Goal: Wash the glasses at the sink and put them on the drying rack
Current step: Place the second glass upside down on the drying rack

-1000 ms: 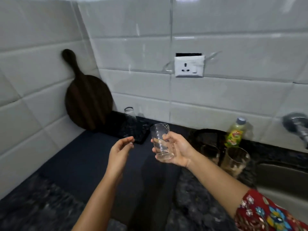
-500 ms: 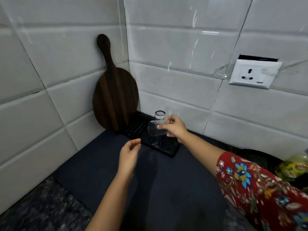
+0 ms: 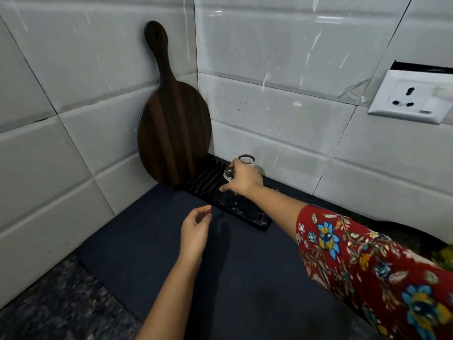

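Head view, kitchen counter corner. Item one: clear drinking glass, held upside down, its thick round base uppermost and its body running down over the drying rack; whether its rim touches the rack cannot be told, as the glass walls nearly vanish against the black. Right hand is closed around its upper part, fingers wrapped from the right, arm reaching in from a red floral sleeve. Item two: second clear glass, just behind the hand, inverted on the rack near the back wall, only its base ring plainly seen. Item three: the rack itself, black, low, ribbed with slots at its left end, lying on a dark mat along the tiled wall; contents are the two glasses. Left hand hovers over the mat, near the rack, fingers loosely curled and parted, holding nothing. Item four: dark wooden cutting board, round with handle up, leaning in the tiled corner, touching the rack's left end. Item five: white wall socket, upper right.
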Tool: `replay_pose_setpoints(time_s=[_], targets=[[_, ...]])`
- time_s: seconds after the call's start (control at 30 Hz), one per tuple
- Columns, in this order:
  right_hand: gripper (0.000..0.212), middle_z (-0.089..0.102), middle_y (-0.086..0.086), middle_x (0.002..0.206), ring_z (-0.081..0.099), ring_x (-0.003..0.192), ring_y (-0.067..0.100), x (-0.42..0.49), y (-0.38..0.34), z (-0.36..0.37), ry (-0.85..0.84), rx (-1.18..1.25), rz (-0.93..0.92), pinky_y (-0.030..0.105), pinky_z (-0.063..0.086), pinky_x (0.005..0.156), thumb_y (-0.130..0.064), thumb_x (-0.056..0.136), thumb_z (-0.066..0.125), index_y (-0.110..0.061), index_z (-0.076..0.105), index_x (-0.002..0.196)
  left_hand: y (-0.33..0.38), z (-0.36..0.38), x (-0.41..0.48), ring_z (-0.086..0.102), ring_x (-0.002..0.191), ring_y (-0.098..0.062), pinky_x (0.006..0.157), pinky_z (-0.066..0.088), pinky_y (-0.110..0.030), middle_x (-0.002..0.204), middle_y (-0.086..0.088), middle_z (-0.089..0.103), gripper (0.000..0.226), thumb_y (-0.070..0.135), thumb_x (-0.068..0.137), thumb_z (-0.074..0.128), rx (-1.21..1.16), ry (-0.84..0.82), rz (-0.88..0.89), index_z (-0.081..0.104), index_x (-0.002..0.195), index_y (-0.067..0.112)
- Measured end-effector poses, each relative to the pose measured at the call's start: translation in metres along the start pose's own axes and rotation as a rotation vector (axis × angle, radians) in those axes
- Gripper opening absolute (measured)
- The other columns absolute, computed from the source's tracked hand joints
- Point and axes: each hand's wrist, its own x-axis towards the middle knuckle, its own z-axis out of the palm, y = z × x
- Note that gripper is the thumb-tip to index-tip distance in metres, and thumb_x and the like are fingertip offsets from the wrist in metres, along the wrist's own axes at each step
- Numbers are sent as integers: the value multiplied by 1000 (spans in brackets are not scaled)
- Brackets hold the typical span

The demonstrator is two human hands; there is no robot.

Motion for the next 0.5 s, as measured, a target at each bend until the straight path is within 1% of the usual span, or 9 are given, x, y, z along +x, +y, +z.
replay_pose_setpoints(time_s=[0.07, 0.2, 0.37, 0.5], targets=[[67, 63, -1, 110, 59, 105, 23, 0, 0, 2, -4, 2, 7, 33, 49, 78, -43, 60, 84, -22, 49, 114, -1, 0, 1, 57, 95, -2, 74, 43, -15, 113, 6, 62, 23, 12, 96, 51, -11, 0, 0, 61, 115, 18], [69, 62, -1, 116, 57, 111, 25, 1, -1, 4, -6, -46, -4, 36, 51, 84, -43, 62, 82, -24, 48, 119, 1, 1, 3, 57, 92, -1, 70, 42, -14, 110, 7, 62, 22, 12, 96, 50, -20, -3, -5, 61, 115, 19], [71, 61, 1, 120, 56, 114, 25, 4, -3, 3, -55, -58, -15, 35, 49, 85, -37, 65, 82, -25, 47, 126, 4, 2, 3, 58, 95, -3, 75, 44, -16, 110, 5, 63, 23, 11, 96, 51, -32, -9, 2, 61, 116, 18], [74, 60, 2, 123, 57, 114, 27, 4, 0, 5, -61, -82, -29, 37, 51, 87, -39, 65, 81, -27, 45, 129, 5, 6, 2, 58, 101, -7, 85, 43, -21, 114, 4, 63, 25, 12, 96, 51, -22, -19, 6, 61, 118, 18]])
